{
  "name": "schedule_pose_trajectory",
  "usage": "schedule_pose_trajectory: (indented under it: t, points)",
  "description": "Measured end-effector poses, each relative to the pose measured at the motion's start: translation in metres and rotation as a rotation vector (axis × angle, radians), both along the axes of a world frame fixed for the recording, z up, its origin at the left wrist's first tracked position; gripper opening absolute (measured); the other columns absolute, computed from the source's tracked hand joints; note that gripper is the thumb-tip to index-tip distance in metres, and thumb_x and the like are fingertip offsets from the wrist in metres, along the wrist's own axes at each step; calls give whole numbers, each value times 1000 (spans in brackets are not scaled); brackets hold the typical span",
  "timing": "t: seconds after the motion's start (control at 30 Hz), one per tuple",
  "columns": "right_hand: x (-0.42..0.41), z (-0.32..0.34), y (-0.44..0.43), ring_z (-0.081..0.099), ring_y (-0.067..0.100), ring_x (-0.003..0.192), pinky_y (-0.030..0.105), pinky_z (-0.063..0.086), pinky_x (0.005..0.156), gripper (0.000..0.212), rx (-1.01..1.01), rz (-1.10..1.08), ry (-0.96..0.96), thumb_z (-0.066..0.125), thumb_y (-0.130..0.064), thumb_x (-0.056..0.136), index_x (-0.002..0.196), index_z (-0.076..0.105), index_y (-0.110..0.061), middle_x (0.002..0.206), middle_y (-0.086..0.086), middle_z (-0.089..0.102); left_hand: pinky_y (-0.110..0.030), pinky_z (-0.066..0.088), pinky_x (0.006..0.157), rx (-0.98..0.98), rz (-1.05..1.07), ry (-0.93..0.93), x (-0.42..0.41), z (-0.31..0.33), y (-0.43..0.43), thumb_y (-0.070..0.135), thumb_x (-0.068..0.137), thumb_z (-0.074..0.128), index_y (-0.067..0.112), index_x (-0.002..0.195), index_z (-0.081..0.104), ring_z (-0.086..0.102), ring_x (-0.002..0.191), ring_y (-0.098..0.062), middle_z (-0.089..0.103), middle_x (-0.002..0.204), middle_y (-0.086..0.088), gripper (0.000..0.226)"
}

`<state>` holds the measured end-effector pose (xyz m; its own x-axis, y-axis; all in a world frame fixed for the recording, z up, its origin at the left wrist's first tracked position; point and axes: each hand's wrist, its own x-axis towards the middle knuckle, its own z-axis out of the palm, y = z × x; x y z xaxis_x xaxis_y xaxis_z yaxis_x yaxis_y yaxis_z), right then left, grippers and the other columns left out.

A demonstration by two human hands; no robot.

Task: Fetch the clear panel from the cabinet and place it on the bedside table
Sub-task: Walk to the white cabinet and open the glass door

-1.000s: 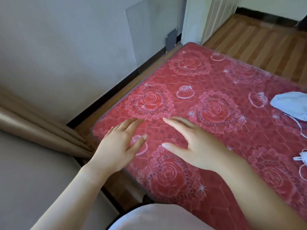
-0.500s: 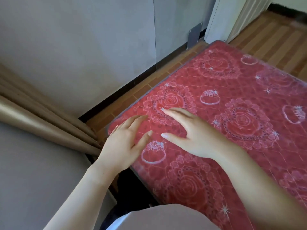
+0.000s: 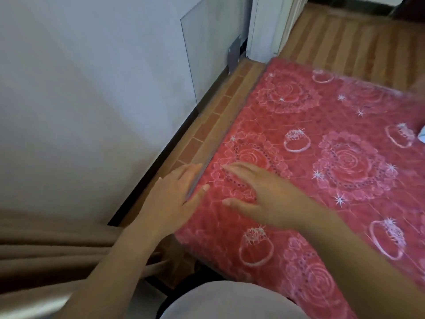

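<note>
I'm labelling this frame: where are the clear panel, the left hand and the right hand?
clear panel (image 3: 211,54), head view, middle of the sheet leaning on the wall.
left hand (image 3: 177,196), head view, back of the hand.
right hand (image 3: 264,194), head view, back of the hand.

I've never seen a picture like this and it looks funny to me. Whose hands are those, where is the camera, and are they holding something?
There is no machine here, just a person. The camera sits on the person's head and looks down, so you see their own two arms reaching out. The left hand rests at the edge of a red flowery mattress, fingers spread over that edge. The right hand lies flat on top of the mattress. Both hands are open and seem to hold nothing. A brown curtain hangs at the lower left. Against the white wall, farther away, leans a clear panel; you can see the wall through it. Nobody is touching it yet. Beyond the mattress is a wooden floor.
</note>
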<state>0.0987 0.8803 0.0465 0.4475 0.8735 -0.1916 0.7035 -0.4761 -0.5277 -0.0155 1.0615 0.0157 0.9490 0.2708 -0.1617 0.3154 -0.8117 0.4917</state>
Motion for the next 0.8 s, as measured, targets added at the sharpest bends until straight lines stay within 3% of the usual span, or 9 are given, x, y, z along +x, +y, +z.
schedule_pose_trajectory:
  t: [0.23, 0.4, 0.57, 0.8]
  points:
    - [19, -12, 13, 31, 9, 132, 35, 36, 105, 72, 21, -57, -39, 43, -64, 83, 143, 17, -34, 150, -10, 25, -48, 33, 106, -12, -16, -3, 22, -9, 14, 70, 78, 15, 32, 140, 27, 34, 132, -13, 35, 146, 7, 74]
    - [33, -17, 31, 34, 10, 130, 32, 37, 100, 73, 31, -89, -44, 41, -65, 82, 144, 18, -32, 149, -9, 26, -48, 32, 107, -19, -18, 3, 32, -8, 33, 75, 76, 14, 36, 139, 26, 33, 132, -12, 33, 147, 9, 75]
    - [37, -23, 63, 28, 10, 134, 26, 27, 101, 73, -25, -131, -24, 44, -63, 83, 144, 17, -33, 151, -8, 23, -48, 31, 107, -31, -49, -6, 47, -13, 80, 72, 78, 17, 37, 140, 24, 31, 133, -10, 31, 148, 11, 72]
    - [36, -33, 170, 30, 11, 133, 26, 28, 104, 72, -9, -267, -7, 45, -62, 82, 143, 23, -30, 150, -6, 28, -44, 30, 109, -45, -160, 10, 66, -23, 188, 65, 84, 24, 38, 140, 22, 29, 134, -7, 29, 148, 12, 62]
